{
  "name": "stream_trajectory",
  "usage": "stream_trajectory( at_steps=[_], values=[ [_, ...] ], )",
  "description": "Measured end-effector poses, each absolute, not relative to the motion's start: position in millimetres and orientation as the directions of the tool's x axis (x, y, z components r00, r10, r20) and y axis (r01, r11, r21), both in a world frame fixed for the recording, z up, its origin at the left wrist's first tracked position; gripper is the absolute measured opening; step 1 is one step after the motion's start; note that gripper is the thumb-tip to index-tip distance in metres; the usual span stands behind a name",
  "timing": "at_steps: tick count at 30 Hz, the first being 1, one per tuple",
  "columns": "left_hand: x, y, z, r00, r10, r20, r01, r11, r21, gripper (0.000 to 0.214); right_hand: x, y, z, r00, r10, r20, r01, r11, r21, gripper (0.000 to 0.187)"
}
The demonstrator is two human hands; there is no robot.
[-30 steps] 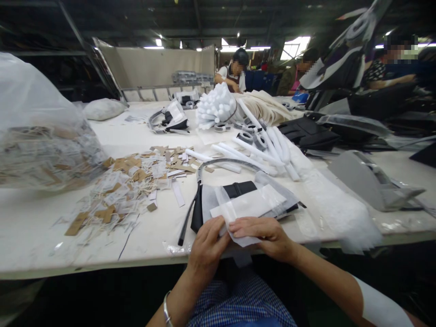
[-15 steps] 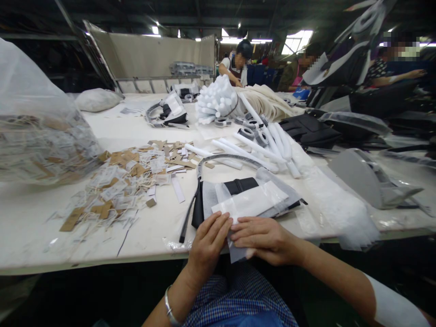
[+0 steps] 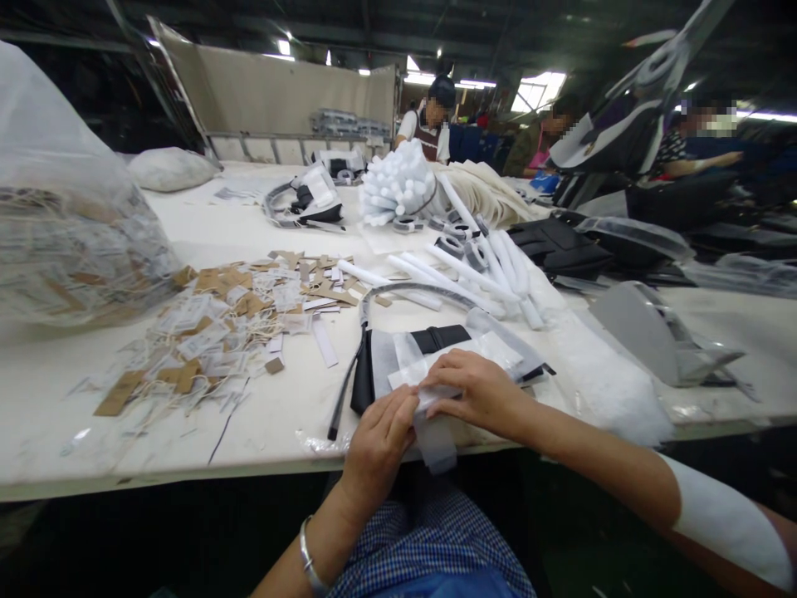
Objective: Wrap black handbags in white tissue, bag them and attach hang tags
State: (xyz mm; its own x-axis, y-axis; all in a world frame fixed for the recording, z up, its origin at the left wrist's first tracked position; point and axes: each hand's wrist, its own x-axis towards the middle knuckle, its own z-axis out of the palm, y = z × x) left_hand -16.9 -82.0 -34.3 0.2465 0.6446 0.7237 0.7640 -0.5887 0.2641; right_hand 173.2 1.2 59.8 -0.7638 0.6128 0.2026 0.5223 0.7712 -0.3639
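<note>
At the near edge of the white table lies a black bag piece wrapped in grey-white foam sheet, with a black strap looping off to its left. My left hand pinches the near end of a foam strip that hangs over the table edge. My right hand rests curled on top of the same sheet, fingers pressing it down just beside my left fingers.
A spread of brown and white hang tags lies left of the bag. A clear plastic bag of tags stands at far left. White foam tubes and a bundle of them lie behind. Grey bag parts sit right. Other people work at the far end.
My right hand has moved up and forward onto the foam-wrapped bag. The foam strip now hangs lower over the table edge. My left hand has stayed in place.
</note>
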Motion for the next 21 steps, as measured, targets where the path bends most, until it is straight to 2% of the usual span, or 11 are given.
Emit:
stream_trajectory(
  at_steps=[4, 8, 14, 17, 21],
  values=[
    [-16.5, -81.7, -35.1, 0.231, 0.681, 0.695, 0.788, -0.550, 0.278, 0.036, 169.6, 4.6, 66.7, -0.716, 0.692, 0.087, 0.594, 0.670, -0.445, 0.013],
    [-16.6, -82.0, -33.4, 0.235, 0.709, 0.665, 0.803, -0.527, 0.277, 0.046, 164.7, 14.5, 73.4, -0.725, 0.687, 0.050, 0.587, 0.655, -0.476, 0.002],
    [-13.0, -83.1, -37.3, 0.184, 0.715, 0.675, 0.798, -0.510, 0.323, 0.050, 155.6, 25.4, 78.5, -0.766, 0.616, 0.182, 0.531, 0.767, -0.360, 0.009],
    [-11.1, -82.9, -39.7, 0.182, 0.698, 0.693, 0.805, -0.510, 0.303, 0.048, 153.4, 29.9, 79.5, -0.730, 0.641, 0.238, 0.583, 0.765, -0.272, 0.013],
    [-11.2, -81.5, -39.8, 0.212, 0.651, 0.729, 0.816, -0.529, 0.235, 0.038, 150.6, 41.8, 83.9, -0.657, 0.660, 0.365, 0.594, 0.751, -0.289, 0.016]
  ],
)
